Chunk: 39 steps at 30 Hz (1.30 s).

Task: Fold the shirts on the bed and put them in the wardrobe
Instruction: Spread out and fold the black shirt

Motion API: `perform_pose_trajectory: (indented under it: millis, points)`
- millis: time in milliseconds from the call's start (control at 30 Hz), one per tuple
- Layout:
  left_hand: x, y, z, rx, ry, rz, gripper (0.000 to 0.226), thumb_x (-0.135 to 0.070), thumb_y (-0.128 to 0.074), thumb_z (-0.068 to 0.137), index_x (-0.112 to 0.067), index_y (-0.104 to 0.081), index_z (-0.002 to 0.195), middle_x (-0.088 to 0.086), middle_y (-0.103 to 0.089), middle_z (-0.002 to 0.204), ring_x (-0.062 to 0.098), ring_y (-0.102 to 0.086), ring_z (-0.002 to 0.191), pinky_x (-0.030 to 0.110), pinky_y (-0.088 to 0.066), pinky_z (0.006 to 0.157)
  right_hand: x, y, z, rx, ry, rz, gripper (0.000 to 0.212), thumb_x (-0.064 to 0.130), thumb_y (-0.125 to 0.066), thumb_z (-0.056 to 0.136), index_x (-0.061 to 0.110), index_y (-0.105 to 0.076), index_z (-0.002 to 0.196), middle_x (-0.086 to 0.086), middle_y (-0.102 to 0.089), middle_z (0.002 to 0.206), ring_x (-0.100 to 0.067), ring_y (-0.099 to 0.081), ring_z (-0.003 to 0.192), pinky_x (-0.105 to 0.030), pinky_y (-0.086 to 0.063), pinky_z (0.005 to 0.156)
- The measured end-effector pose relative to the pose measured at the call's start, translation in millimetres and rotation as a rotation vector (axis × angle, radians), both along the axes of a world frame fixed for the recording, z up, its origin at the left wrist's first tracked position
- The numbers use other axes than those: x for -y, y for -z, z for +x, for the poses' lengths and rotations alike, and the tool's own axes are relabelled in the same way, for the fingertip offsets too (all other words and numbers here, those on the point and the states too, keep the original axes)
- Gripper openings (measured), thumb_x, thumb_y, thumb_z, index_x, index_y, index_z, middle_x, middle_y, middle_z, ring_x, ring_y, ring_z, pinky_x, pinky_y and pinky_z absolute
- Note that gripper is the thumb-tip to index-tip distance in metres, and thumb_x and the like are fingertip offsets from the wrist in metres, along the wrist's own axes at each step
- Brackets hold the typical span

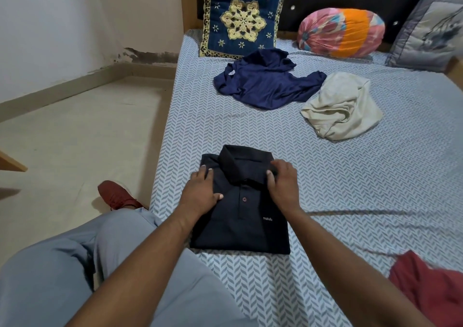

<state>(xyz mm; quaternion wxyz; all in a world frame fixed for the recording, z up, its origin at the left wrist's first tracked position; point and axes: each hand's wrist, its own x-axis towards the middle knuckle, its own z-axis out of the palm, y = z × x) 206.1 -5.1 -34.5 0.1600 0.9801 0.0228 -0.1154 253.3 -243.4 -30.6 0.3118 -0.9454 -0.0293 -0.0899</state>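
Note:
A black polo shirt (245, 224) lies folded into a neat rectangle near the bed's left edge, collar pointing away from me. My left hand (200, 191) rests flat on its left shoulder with fingers spread. My right hand (283, 183) sits on the right side of the collar, its thumb and fingers pinching the collar's corner. Farther up the bed lie a crumpled navy shirt (265, 83) and a crumpled cream shirt (343, 106). A red garment (431, 284) shows at the lower right edge.
The bed (375, 188) has a blue-white herringbone sheet. A navy patterned cushion (240, 18), a pink-orange bolster (340, 32) and a grey pillow (431, 30) stand by the headboard. To the left lie bare floor (75, 136) and a red shoe (115, 195). The wardrobe is out of view.

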Motion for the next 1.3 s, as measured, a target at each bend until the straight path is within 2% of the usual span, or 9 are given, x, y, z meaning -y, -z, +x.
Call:
perform_pose_trajectory:
  millis: [133, 233, 400, 533, 700, 833, 967, 1167, 1300]
  points:
    - [9.7, -5.1, -35.7, 0.015, -0.243, -0.111, 0.075, -0.040, -0.072, 0.082, -0.003, -0.035, 0.136, 0.018, -0.040, 0.132, 0.038, -0.046, 0.119, 0.044, -0.042, 0.098, 28.2, 5.3, -55.4, -0.403, 0.293, 0.073, 0.058, 0.046, -0.063, 0.087, 0.012, -0.043, 0.129, -0.011, -0.053, 0.124, -0.033, -0.052, 0.115, -0.044, -0.044, 0.095]
    - [14.4, -3.4, -55.9, -0.183, -0.362, -0.213, 0.071, -0.040, -0.074, 0.081, -0.003, -0.038, 0.130, 0.019, -0.047, 0.130, 0.039, -0.054, 0.115, 0.041, -0.045, 0.090, 42.3, 7.9, -88.0, -0.658, 0.329, 0.098, 0.062, 0.058, -0.069, 0.077, 0.016, -0.045, 0.116, -0.004, -0.057, 0.104, -0.028, -0.059, 0.103, -0.037, -0.047, 0.083]
    - [7.9, -5.4, -80.4, -0.398, -0.278, -0.186, 0.054, -0.033, -0.072, 0.082, -0.008, -0.056, 0.127, 0.013, -0.062, 0.125, 0.029, -0.061, 0.111, 0.030, -0.050, 0.087, 58.2, 20.8, -109.5, -0.820, 0.215, 0.375, 0.024, 0.026, -0.078, 0.076, 0.006, -0.070, 0.088, -0.012, -0.074, 0.085, -0.029, -0.071, 0.083, -0.041, -0.058, 0.077]
    - [-2.9, -2.6, -86.2, -0.509, -0.384, -0.312, 0.052, -0.027, -0.079, 0.074, -0.002, -0.058, 0.114, 0.017, -0.069, 0.103, 0.030, -0.070, 0.088, 0.040, -0.060, 0.077, 60.7, 12.9, -117.5, -0.778, 0.236, 0.377, 0.023, 0.024, -0.075, 0.076, 0.008, -0.058, 0.076, -0.010, -0.060, 0.068, -0.022, -0.057, 0.059, -0.029, -0.042, 0.049]
    - [-7.0, 4.5, -73.0, -0.343, -0.480, -0.590, 0.055, -0.033, -0.079, 0.057, -0.012, -0.061, 0.104, 0.011, -0.070, 0.103, 0.026, -0.067, 0.090, 0.039, -0.058, 0.083, 55.4, 7.3, -96.6, -0.653, 0.259, 0.386, 0.054, 0.040, -0.074, 0.065, 0.021, -0.050, 0.109, -0.005, -0.067, 0.091, -0.023, -0.067, 0.085, -0.036, -0.053, 0.075]
    - [-4.8, -7.7, -55.1, -0.174, -0.499, -0.699, 0.080, -0.024, -0.079, 0.068, -0.026, -0.034, 0.134, 0.004, -0.062, 0.110, 0.028, -0.063, 0.099, 0.038, -0.054, 0.086, 43.5, -8.7, -69.3, -0.587, 0.161, 0.447, 0.071, 0.024, -0.070, 0.083, 0.030, -0.028, 0.139, -0.002, -0.064, 0.080, -0.022, -0.066, 0.079, -0.031, -0.050, 0.068]
    - [-5.6, -17.2, -33.9, -0.089, -0.353, -0.630, 0.106, -0.019, -0.079, 0.067, -0.034, -0.018, 0.153, 0.013, -0.049, 0.128, 0.028, -0.056, 0.114, 0.039, -0.048, 0.100, 41.4, -16.2, -46.5, -0.610, 0.075, 0.381, 0.066, 0.019, -0.068, 0.079, 0.040, -0.033, 0.131, -0.004, -0.068, 0.084, -0.024, -0.068, 0.081, -0.042, -0.057, 0.077]
    - [-24.6, 25.2, 6.6, -0.164, -0.283, -0.701, 0.098, -0.033, -0.080, 0.044, -0.036, -0.050, 0.138, 0.010, -0.042, 0.137, 0.022, -0.055, 0.119, 0.038, -0.052, 0.099, 48.4, -25.7, -32.4, -0.726, -0.108, 0.634, 0.068, -0.002, -0.065, 0.084, 0.037, -0.046, 0.137, -0.001, -0.058, 0.131, -0.019, -0.063, 0.112, -0.036, -0.057, 0.086]
    - [-12.2, -9.9, 5.1, -0.185, -0.272, -0.707, 0.089, -0.003, -0.082, 0.058, -0.013, -0.050, 0.141, 0.014, -0.051, 0.137, 0.023, -0.058, 0.118, 0.033, -0.053, 0.094, 47.0, -28.1, -28.5, -0.853, -0.118, 0.643, 0.066, 0.000, -0.063, 0.086, 0.037, -0.049, 0.139, 0.005, -0.061, 0.130, -0.019, -0.062, 0.115, -0.044, -0.052, 0.096]
